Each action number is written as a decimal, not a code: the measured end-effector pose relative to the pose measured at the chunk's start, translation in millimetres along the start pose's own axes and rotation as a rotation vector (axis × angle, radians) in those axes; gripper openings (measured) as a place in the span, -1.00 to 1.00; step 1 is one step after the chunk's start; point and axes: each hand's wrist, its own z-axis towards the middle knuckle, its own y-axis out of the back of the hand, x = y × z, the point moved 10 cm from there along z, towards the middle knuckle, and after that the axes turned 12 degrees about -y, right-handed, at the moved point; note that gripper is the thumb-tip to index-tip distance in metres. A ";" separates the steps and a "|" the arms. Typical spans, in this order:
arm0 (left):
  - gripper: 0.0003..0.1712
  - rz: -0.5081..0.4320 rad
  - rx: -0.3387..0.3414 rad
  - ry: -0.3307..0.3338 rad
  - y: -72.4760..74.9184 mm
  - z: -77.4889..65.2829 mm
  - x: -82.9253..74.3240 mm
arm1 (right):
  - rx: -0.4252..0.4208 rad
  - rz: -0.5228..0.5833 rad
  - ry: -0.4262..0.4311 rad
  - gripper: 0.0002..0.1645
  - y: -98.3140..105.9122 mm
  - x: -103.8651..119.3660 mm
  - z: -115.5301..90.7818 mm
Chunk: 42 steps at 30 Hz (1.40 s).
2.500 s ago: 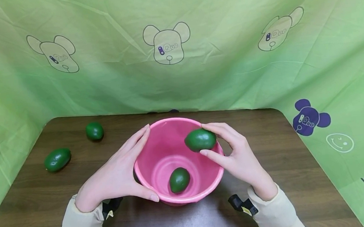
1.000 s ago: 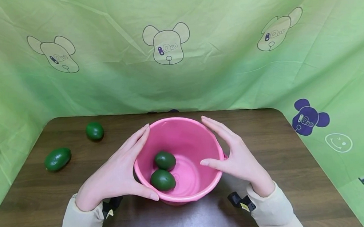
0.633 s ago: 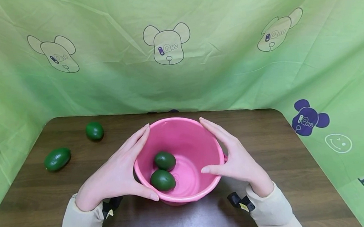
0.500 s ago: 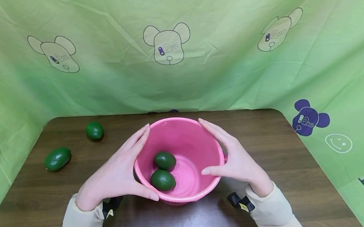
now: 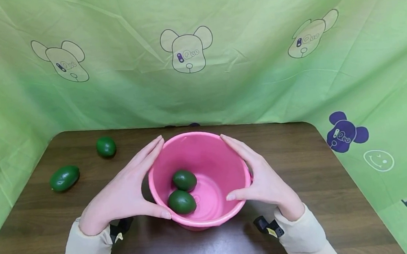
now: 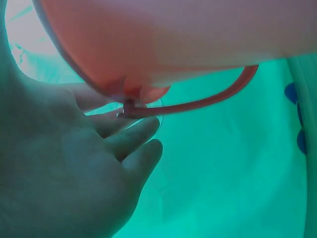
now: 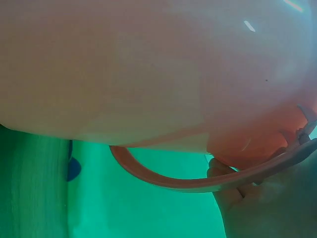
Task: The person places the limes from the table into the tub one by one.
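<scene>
A pink bucket point(image 5: 228, 157) stands at the middle of the table, and two dark green, glossy avocados lie against its left inner side: one avocado point(image 5: 184, 180) behind, the other avocado point(image 5: 182, 202) in front. My left hand point(image 5: 128, 191) is spread at the bucket's left side, with the thumb tip and fingertips right at the rim. The left wrist view shows its fingers point(image 6: 136, 136) loosely extended by the handle hinge. My right hand point(image 5: 263, 178) holds the right rim, thumb inside and fingers outside. The bucket's handle point(image 7: 183, 182) hangs down along the far side.
Two more avocados lie on the table's left part: one avocado point(image 5: 65, 178) nearer, another avocado point(image 5: 106, 147) towards the back edge. The brown wooden table point(image 5: 313, 198) is bordered by a green printed cloth point(image 5: 252, 93) at the back and sides.
An avocado earlier in the right hand now lies in the bucket beside the first, which has shifted. The right hand has settled on the rim. The left hand has eased slightly leftward.
</scene>
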 end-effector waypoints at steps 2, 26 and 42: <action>0.59 0.021 -0.011 0.000 3.8 -0.9 1.6 | 0.000 -0.001 0.000 0.48 -0.1 -0.1 0.0; 0.44 0.071 -0.118 0.138 33.5 -14.7 51.1 | 0.002 0.003 -0.009 0.49 -0.5 -0.6 -0.1; 0.17 0.067 -0.154 0.258 47.1 -21.9 77.7 | -0.008 -0.008 -0.021 0.49 -0.3 -1.5 -0.6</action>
